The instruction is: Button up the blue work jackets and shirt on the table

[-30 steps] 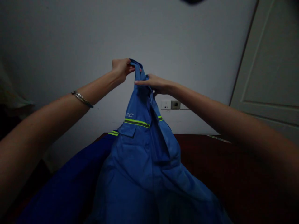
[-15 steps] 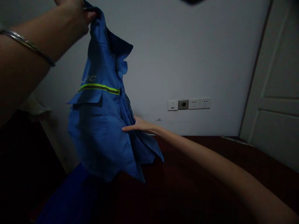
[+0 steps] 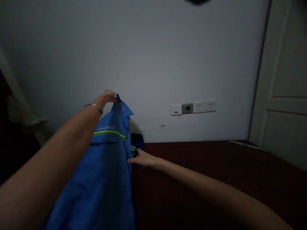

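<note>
A blue work shirt (image 3: 107, 172) with a yellow-green reflective stripe across the chest hangs down at the left, its lower part spread toward me. My left hand (image 3: 110, 95), wearing a bangle on the wrist, is closed on the shirt's collar end and holds it up in front of the wall. Beside the shirt's front edge is my right hand (image 3: 141, 158), thumb and fingers apart. Its thumb tip reaches the edge of the cloth. Behind, a dark blue piece of cloth (image 3: 137, 141) with yellow-green stripes shows partly past the shirt.
The dark red-brown tabletop (image 3: 192, 169) runs along a pale wall (image 3: 153, 57). Switches and sockets (image 3: 193, 107) sit on the wall just above it. A white panelled door (image 3: 287, 105) stands at the right. Pale cloth (image 3: 24, 115) hangs at the far left.
My left hand has come down and away from me, lowering the shirt. The right hand has shifted slightly lower and its fingers have come out from behind the shirt front. Dark blue cloth now shows behind.
</note>
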{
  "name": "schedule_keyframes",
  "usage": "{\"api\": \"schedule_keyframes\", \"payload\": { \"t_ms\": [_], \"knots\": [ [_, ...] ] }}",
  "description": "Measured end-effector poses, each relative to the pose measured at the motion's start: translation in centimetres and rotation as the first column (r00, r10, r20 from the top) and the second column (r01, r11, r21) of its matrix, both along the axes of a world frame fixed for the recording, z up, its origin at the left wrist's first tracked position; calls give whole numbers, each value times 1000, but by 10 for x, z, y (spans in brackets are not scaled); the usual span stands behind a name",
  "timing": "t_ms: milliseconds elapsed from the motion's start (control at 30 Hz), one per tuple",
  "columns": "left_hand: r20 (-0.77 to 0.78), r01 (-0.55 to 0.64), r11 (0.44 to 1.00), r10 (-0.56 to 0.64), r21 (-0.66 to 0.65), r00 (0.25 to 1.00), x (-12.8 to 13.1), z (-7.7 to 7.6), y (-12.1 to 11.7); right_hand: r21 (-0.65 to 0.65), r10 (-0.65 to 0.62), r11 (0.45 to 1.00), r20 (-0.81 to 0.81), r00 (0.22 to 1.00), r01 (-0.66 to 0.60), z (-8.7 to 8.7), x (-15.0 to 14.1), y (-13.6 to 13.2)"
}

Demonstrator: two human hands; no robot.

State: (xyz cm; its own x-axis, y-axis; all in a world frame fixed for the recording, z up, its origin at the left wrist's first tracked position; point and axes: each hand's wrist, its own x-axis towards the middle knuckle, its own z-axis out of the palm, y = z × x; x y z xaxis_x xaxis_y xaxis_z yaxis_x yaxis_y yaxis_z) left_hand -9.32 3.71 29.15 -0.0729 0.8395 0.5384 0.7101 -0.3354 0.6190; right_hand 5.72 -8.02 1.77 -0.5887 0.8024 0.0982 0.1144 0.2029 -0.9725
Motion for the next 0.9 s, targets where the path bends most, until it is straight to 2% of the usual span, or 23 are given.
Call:
{"api": "schedule_keyframes", "payload": {
  "t_ms": [67,100,167,200,300,400,467,567,633,733,800,900],
  "knots": [
    [0,-56,982,57,-179,998,-8,-29,23,-14,-112,993,137,984,115,-17,21,15],
    [-12,-91,944,92,-318,996,-11,-39,35,-7,-185,982,186,965,189,-24,32,22],
    [-48,-120,881,111,-458,993,-15,-50,55,9,-279,958,280,919,288,-35,53,33],
    [-74,-127,866,104,-484,992,-16,-51,64,24,-308,948,319,896,317,-39,64,38],
    [-170,-130,877,57,-462,984,-12,-47,78,115,-365,930,392,844,349,-51,93,45],
    [-292,-132,899,5,-418,956,5,-45,77,258,-436,899,461,773,354,-66,121,48],
    [-395,-111,921,-50,-373,917,25,-52,74,350,-488,871,523,699,346,-78,138,49],
    [-584,-75,954,-115,-291,804,61,-74,71,484,-570,816,578,584,317,-97,164,51],
    [-647,-34,975,-120,-221,753,88,-97,68,560,-617,777,586,526,288,-105,180,51],
    [-624,27,978,-152,-205,766,128,-150,58,600,-646,756,619,447,262,-110,198,50],
    [-592,57,975,-177,-215,786,153,-199,44,587,-641,765,655,401,266,-112,207,48],
    [-524,67,960,-206,-271,826,185,-287,11,561,-632,775,690,351,293,-118,217,46]
  ]
}}
